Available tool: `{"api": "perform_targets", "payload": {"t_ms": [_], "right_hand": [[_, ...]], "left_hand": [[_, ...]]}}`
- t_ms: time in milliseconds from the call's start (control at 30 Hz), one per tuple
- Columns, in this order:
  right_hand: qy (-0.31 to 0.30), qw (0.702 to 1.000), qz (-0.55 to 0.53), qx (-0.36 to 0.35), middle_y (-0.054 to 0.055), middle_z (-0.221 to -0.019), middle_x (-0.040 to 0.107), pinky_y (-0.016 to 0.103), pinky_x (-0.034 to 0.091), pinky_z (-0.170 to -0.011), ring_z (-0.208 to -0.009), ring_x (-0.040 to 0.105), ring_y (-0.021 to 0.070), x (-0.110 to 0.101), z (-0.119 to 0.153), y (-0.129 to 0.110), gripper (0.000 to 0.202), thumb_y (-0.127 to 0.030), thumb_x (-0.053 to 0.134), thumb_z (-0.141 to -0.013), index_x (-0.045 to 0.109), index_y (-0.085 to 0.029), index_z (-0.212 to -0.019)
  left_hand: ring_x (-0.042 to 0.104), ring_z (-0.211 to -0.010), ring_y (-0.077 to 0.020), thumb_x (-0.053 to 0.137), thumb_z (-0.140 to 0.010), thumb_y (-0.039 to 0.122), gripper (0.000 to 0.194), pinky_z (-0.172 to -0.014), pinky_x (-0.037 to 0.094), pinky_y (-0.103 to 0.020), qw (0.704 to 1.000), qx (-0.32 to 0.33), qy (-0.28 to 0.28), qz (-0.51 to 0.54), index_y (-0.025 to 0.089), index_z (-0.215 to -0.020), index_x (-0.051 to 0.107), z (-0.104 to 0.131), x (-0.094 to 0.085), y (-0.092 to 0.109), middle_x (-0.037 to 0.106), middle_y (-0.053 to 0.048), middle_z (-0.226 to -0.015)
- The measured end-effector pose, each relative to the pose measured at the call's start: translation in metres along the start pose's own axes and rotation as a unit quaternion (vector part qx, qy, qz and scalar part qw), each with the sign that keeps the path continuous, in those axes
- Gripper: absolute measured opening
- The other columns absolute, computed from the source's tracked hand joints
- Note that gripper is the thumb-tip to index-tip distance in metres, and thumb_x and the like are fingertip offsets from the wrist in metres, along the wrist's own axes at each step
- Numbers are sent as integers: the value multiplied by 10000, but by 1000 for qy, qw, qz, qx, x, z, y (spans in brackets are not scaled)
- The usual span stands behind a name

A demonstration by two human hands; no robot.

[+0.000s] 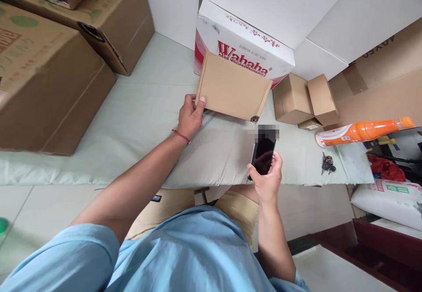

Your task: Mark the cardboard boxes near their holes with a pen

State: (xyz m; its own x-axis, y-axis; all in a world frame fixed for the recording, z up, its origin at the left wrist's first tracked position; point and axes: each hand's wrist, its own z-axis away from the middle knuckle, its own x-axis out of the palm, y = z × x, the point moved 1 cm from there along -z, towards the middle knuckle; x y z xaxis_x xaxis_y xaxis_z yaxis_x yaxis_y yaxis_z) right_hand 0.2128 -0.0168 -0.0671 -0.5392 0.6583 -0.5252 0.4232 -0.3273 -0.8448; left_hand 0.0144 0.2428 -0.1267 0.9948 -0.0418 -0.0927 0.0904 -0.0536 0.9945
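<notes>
My left hand (192,115) grips the lower left corner of a flat brown cardboard box (233,88), thumb on its face and fingers behind the edge. The box is tilted up in front of a white and red Wahaha carton (244,41), covering part of its lettering. In my right hand (267,175) is a black smartphone (264,153), held upright between thumb and fingers near the table's front edge. The phone's screen looks dark, and its top end is blurred out by pixels. A dark round mark shows at the flat box's lower right corner.
Large brown cartons (49,72) stand on the left of the cloth-covered table (141,120). To the right are small brown boxes (293,99), an orange drink bottle (362,131) on its side and a bunch of keys (327,164). A white sack (389,200) lies beyond the table's right end.
</notes>
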Motion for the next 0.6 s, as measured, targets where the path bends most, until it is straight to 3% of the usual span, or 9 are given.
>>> {"api": "perform_targets", "payload": {"t_ms": [233, 400, 600], "right_hand": [[22, 996, 53, -73, 168, -1414, 641, 598, 539, -1158, -1304, 670, 368, 37, 1, -42, 968, -507, 861, -756, 423, -230, -1573], [24, 996, 61, -68, 159, -1431, 625, 562, 599, -1058, -1241, 689, 355, 42, 3, -47, 966, -513, 860, -781, 395, -271, -1592], [39, 996, 67, -48, 170, -1436, 626, 578, 586, -1065, -1257, 693, 380, 41, 6, -50, 976, -533, 852, -747, 394, -263, -1565]], "left_hand": [[523, -505, -151, 448, -833, 1088, 872, -545, 430, -327, 1000, -3, -3, 13, 272, -1134, 524, 0, 1, 2, 557, 30, -741], [537, -526, -162, 435, -857, 1073, 856, -612, 461, -341, 1000, 5, 5, 7, 270, -1137, 533, 0, 2, 3, 567, 40, -722], [609, -646, -198, 470, -975, 950, 708, -680, 461, -338, 1000, 1, -2, -7, 263, -1140, 527, 0, 2, 5, 562, 43, -718]]}}
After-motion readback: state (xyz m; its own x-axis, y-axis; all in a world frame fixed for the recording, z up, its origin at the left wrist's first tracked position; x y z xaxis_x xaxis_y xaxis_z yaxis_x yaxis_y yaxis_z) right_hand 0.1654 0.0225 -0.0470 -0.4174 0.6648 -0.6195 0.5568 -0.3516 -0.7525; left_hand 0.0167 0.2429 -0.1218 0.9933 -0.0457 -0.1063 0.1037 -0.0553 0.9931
